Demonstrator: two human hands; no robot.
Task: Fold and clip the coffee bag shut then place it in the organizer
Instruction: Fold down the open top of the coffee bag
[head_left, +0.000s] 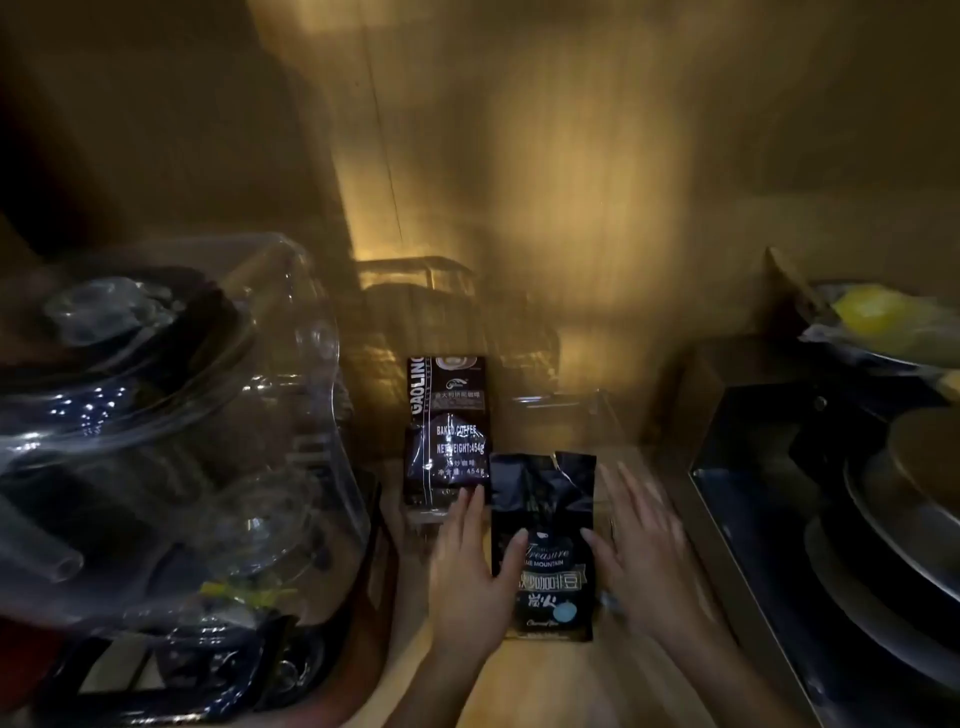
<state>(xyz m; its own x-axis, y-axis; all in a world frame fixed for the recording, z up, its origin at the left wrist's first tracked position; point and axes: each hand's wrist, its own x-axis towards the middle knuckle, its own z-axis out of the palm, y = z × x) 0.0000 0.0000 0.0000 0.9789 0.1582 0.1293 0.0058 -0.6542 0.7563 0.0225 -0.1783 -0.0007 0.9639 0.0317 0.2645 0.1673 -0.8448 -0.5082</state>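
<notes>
The coffee bag (543, 545) stands low in the middle of the frame on the wooden worktop (519, 686), its torn top edge open and unfolded. The left hand (475, 566) lies flat along the bag's left side, thumb on the front panel, fingers straight. The right hand (641, 556) flanks the right side, thumb touching the front; its fingers are spread and loose. The picture is blurred there, so whether they press the bag's edge cannot be told. Neither hand is clenched; both merely steady the bag.

A second bag (448, 431) stands just behind and to the left, touching or nearly touching the first. Behind it, centre frame, a clear organizer (415, 280) shows dimly. No clip can be made out in this dim light.

This looks like the very start: the bag is being steadied before folding. The next move calls for both hands to shift up to the torn top, flatten it, and roll it down evenly. The foil is stiff and will likely spring back, so one hand must hold the fold while the other fetches a clip.
</notes>
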